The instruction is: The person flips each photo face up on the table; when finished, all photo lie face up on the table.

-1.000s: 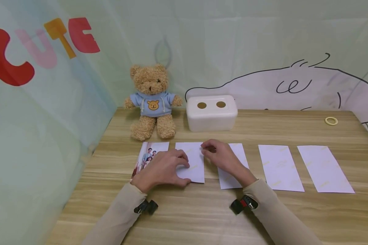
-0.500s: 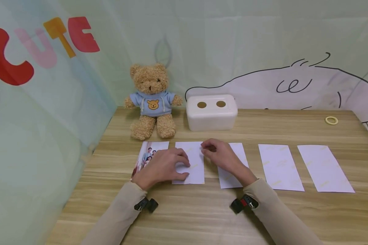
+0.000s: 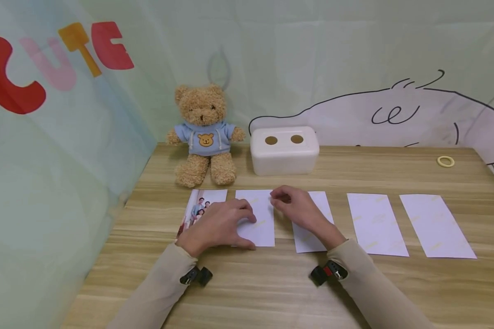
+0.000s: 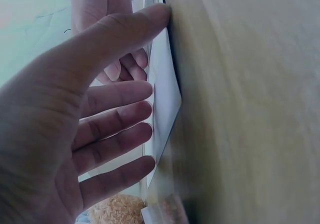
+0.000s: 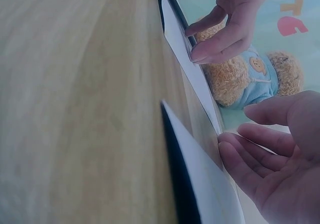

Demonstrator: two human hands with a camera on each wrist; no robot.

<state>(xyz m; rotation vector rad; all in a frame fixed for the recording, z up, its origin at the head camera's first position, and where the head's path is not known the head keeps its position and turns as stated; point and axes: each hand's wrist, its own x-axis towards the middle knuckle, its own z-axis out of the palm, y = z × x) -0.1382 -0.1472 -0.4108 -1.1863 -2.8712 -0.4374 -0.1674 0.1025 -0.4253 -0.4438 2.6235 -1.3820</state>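
Note:
A white sheet (image 3: 264, 228) with faint yellow marks lies second from the left in a row on the table. My left hand (image 3: 220, 224) is over its left part, fingers fairly straight and spread in the left wrist view, the thumb (image 4: 150, 19) at the sheet's near edge. Beside the far right edge of the same sheet is my right hand (image 3: 298, 210). Its fingers (image 5: 245, 169) bend loosely with tips at the sheet's edge, and the thumb stands apart from them. A family photo (image 3: 201, 208) at the far left is partly hidden behind the left hand.
More white sheets (image 3: 306, 240), (image 3: 376, 224) continue the row, the last sheet (image 3: 436, 226) at the right. Behind sit a teddy bear (image 3: 203, 137) in a blue hoodie and a white box (image 3: 284, 157) with two round holes. A pale yellow ring (image 3: 445, 161) lies at the back right.
My left thumb moved up onto the sheet half a second ago and is now back down at its near edge. The right hand has hardly moved.

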